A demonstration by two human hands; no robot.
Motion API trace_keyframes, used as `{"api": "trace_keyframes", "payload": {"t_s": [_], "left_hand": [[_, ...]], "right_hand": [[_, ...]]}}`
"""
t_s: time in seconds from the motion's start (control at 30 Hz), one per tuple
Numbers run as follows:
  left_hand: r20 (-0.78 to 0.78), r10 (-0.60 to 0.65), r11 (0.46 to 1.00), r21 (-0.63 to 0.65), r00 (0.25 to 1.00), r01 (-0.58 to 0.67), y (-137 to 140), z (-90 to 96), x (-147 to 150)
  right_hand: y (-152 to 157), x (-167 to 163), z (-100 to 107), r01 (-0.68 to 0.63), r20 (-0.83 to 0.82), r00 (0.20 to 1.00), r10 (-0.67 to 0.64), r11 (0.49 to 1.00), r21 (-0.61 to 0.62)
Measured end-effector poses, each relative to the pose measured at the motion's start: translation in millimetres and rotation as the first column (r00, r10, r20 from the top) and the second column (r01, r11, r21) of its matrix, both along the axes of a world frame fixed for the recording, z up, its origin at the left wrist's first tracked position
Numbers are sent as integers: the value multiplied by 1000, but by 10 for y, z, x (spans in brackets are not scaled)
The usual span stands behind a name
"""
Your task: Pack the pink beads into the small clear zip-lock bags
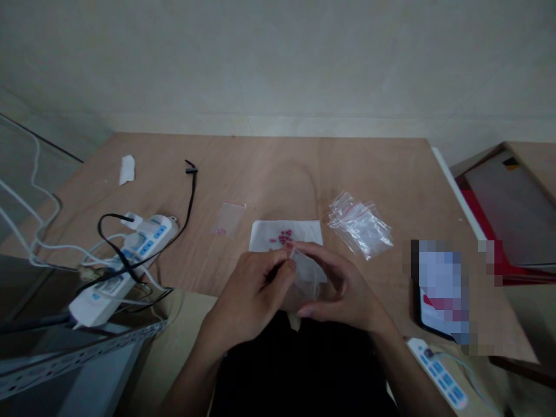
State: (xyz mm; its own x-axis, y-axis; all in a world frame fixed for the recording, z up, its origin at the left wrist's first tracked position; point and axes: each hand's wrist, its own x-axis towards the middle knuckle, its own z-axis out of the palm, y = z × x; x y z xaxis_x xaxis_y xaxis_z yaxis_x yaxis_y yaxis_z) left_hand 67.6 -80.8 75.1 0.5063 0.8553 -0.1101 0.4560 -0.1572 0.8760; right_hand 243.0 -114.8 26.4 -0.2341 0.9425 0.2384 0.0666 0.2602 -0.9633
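A small clear zip bag is between my two hands near the table's front edge. My left hand pinches the bag's upper left corner between thumb and fingers. My right hand curves round its other side, fingers at the top and thumb lower down. Just beyond my hands, several small red pieces lie on a white sheet, whose near part is hidden behind my fingers. To the left rests another clear zip bag with a few pinkish-red pieces in its lower corner.
A pile of clear zip bags lies right of the sheet. On the left is a power strip with tangled cables, plus a white scrap. A blurred-out phone and a second power strip are at right.
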Motion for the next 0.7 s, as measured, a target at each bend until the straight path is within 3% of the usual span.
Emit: {"api": "trace_keyframes", "payload": {"t_s": [0.17,0.5,0.6,0.67,0.7], "left_hand": [[-33,-34,996,-80,999,31,0,27,-23],[73,2,989,-147,997,8,-3,88,-8],[194,227,970,-136,954,-203,54,-32,6],[340,454,889,-236,823,-393,124,-161,65],[396,541,836,-349,742,-423,161,-230,112]], "right_hand": [[47,66,-11,-2,-49,999,2,1000,-13],[211,106,85,-67,-69,995,66,998,-7],[276,111,149,-54,33,998,54,999,6],[371,120,266,-69,232,972,48,994,83],[437,118,347,-119,363,929,64,985,129]]}}
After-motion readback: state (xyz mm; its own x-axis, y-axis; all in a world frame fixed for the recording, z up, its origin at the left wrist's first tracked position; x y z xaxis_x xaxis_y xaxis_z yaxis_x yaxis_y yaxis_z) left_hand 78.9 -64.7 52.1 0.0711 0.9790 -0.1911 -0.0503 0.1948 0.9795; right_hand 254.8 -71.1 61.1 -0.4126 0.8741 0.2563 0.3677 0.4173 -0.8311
